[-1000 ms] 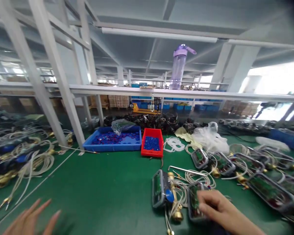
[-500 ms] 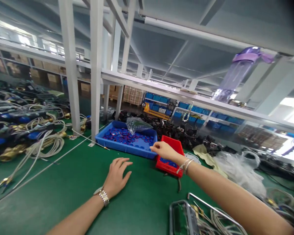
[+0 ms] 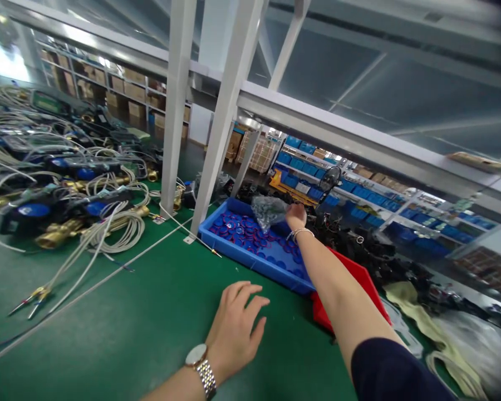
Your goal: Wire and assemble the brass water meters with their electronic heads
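Observation:
My left hand (image 3: 236, 326), with a metal-band watch at its wrist, hovers over the green tabletop (image 3: 158, 323); its fingers are spread and hold nothing. My right hand (image 3: 295, 216) reaches over the back of a blue tray (image 3: 254, 263). Its fingers are curled at the right end of a clear plastic bag (image 3: 268, 211), their tips mostly hidden. Many blue discs with red rims (image 3: 240, 233) lie in the tray, heaped at its left and sparser to the right. Below my right forearm stands a red bin (image 3: 323, 314), largely covered by the arm.
Black devices with brass fittings and coiled white cables (image 3: 121, 228) crowd the left side. White metal posts (image 3: 221, 128) rise behind the tray, carrying a shelf rail (image 3: 342, 128). Dark parts (image 3: 359, 245) line the back; a yellowish cloth (image 3: 421, 312) and clear plastic (image 3: 476, 340) lie right.
My right hand has moved from above the red bin to the plastic bag at the tray's back. The view has turned right and come closer. My left hand remains spread.

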The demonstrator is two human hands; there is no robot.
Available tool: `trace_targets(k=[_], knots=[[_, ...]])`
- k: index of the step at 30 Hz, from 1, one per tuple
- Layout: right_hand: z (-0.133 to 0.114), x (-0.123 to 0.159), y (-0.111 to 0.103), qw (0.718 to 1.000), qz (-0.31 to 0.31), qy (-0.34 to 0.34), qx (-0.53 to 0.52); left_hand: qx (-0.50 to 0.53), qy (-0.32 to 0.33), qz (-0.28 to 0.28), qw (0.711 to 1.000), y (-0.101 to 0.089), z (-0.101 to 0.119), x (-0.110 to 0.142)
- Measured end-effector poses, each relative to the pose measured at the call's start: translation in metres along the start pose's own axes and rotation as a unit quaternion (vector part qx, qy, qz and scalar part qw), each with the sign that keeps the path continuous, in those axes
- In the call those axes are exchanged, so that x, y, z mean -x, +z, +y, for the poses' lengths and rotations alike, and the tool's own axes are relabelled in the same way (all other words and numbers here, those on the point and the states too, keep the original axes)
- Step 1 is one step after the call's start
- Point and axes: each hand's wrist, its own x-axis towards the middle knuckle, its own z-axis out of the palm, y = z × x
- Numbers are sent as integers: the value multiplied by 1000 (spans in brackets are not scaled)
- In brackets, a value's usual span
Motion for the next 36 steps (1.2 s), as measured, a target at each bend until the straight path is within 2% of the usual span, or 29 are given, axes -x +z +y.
trace_targets(k=[3,6,9,12,15,17,18,20,23,26,29,32,36], knots=[[-19,-10,-23,997,63,-34,-19,-3,1,4,1000,0,-2,0],[-34,-8,-67,989,114,-82,-54,-15,12,18,1000,-2,-3,-1],[-37,14,-119,977,147,-125,-95,-44,39,49,997,-9,-5,-5],[-30,55,-160,967,148,-152,-142,-92,52,130,986,-22,-6,-11],[-21,110,-171,966,98,-145,-193,-112,69,243,961,-40,1,-11],[-15,152,-162,966,43,-125,-224,-105,89,300,944,-51,11,-3],[-12,173,-154,965,15,-114,-236,-98,97,311,940,-55,16,5],[-5,214,-138,962,-37,-90,-255,-79,95,289,949,-65,27,26],[9,264,-123,956,-101,-59,-267,-42,37,207,977,-83,34,66],[26,298,-123,955,-147,-42,-255,-34,-37,145,988,-107,30,100],[40,327,-131,953,-197,-52,-226,-40,-63,58,995,-122,27,119],[51,357,-134,947,-255,-77,-179,-38,-47,-24,998,-118,34,127],[60,385,-123,951,-285,-68,-96,-41,-14,-78,996,-97,52,129]])
